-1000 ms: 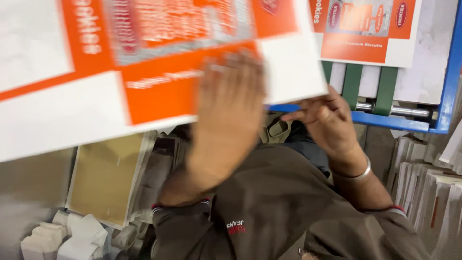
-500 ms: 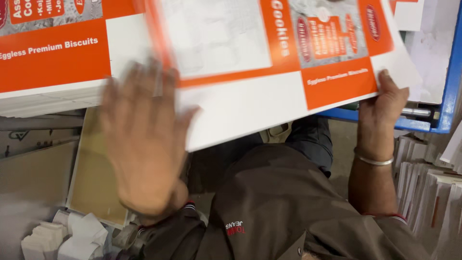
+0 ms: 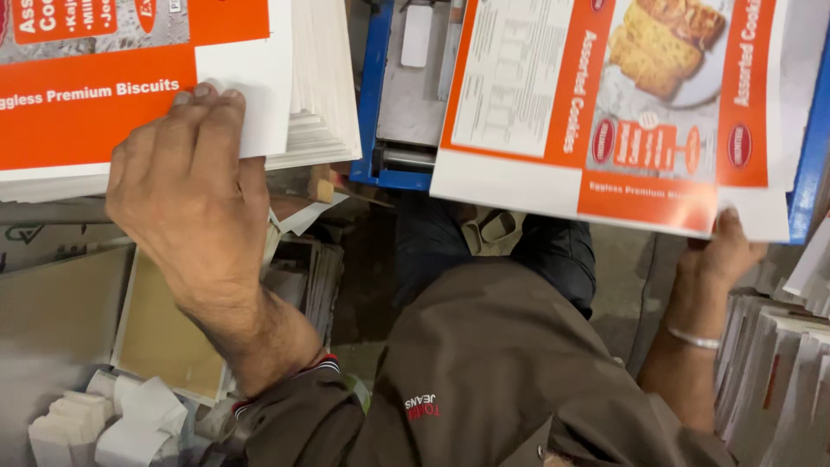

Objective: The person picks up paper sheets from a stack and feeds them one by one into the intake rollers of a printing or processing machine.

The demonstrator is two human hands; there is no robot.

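**Two hands, two lots of printed card**

Gripping from underneath, the right hand (image 3: 724, 251) holds the near corner of a printed carton sheet (image 3: 605, 112), its fingers hidden beneath the card and only the thumb side and knuckles showing below the edge. That sheet is orange and white with a picture of biscuits, and it lies tilted across a blue machine frame (image 3: 377, 95) that runs up and away from the hand. A thin metal bangle (image 3: 692, 339) circles the wrist just below the grip.

Across from it, the left hand (image 3: 186, 186) lies flat, palm down, fingers together and spread over the near right corner of a thick stack of sheets (image 3: 311, 95) in the same orange and white print. It presses on the top sheet and closes around nothing; the fingertips reach the white margin beside the orange band.

Below that hand, further towards the person, sit a yellowish flat board (image 3: 160, 342) and some white folded scraps (image 3: 112, 424). Right of the other wrist stand more piles of grey-edged card (image 3: 778, 363). Between the two arms are a brown shirt (image 3: 493, 372) and dark trousers.
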